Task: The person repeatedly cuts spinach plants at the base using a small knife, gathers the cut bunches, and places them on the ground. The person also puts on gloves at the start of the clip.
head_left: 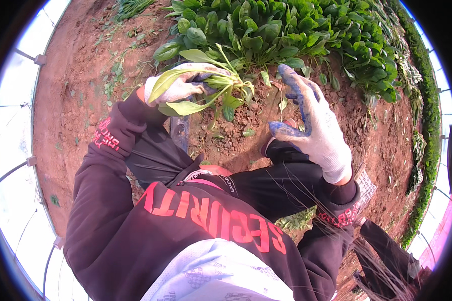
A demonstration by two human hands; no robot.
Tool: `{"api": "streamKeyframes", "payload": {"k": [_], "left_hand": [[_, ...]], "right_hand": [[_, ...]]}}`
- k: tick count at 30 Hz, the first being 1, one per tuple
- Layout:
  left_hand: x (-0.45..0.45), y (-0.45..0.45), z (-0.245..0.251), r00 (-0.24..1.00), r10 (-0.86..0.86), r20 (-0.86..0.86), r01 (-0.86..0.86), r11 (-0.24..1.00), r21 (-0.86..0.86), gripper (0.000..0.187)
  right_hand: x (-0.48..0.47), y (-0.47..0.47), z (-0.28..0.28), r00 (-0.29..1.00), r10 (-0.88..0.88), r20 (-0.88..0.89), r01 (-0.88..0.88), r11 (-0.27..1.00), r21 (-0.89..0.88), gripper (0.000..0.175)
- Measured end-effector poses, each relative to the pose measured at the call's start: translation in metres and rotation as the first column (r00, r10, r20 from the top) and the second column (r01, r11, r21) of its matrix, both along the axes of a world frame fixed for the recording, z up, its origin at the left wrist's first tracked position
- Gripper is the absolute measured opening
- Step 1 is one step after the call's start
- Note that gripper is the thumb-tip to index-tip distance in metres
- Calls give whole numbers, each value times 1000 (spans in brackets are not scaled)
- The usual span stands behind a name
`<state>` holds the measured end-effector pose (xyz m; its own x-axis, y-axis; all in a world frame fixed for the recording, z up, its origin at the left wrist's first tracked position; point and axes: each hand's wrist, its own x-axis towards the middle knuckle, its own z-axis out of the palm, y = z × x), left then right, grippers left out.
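Both my hands wear white knit work gloves with blue-coated palms and fingers. My left hand (184, 84) grips a spinach plant (228, 81) by its stems, with its root end toward the right and long pale leaves spreading over the glove. My right hand (309, 116) is raised above the soil to the right, thumb and fingers apart, with nothing between them. Beyond both hands stands a dense bed of leafy spinach (267, 30). Loose leaves lie on the reddish soil between the hands and the bed.
A narrow blue-grey object (180, 131) lies by my leg. Cut greens (132, 8) lie at the top left. A green row (429, 124) runs along the right. Part of another person (388, 252) in dark clothing shows at the lower right. Greenhouse sheeting with hoops (11, 135) borders the left.
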<state>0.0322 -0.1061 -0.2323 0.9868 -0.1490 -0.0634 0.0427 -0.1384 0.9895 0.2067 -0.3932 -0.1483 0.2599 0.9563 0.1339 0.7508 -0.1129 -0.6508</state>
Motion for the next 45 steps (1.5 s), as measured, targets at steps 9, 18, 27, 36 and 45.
{"api": "streamKeyframes", "payload": {"k": [9,18,27,36,45], "left_hand": [[-7,5,-1,949,-6,-314,30,997,73,56],[4,1,0,962,-34,-271,112,954,279,50],[7,-2,6,914,68,-399,-38,996,82,50],[3,16,2,944,71,-321,-126,980,-153,57],[-1,16,-6,925,87,-369,-155,975,-158,59]], "right_hand": [[-34,64,-66,1000,3,16,-6,989,149,85],[-32,73,-86,994,-42,-105,57,987,147,29],[-18,56,-68,983,-134,-123,159,963,220,20],[-12,42,-63,603,-311,-734,381,921,-78,27],[-25,53,-84,798,-142,-586,151,988,-35,83]]}}
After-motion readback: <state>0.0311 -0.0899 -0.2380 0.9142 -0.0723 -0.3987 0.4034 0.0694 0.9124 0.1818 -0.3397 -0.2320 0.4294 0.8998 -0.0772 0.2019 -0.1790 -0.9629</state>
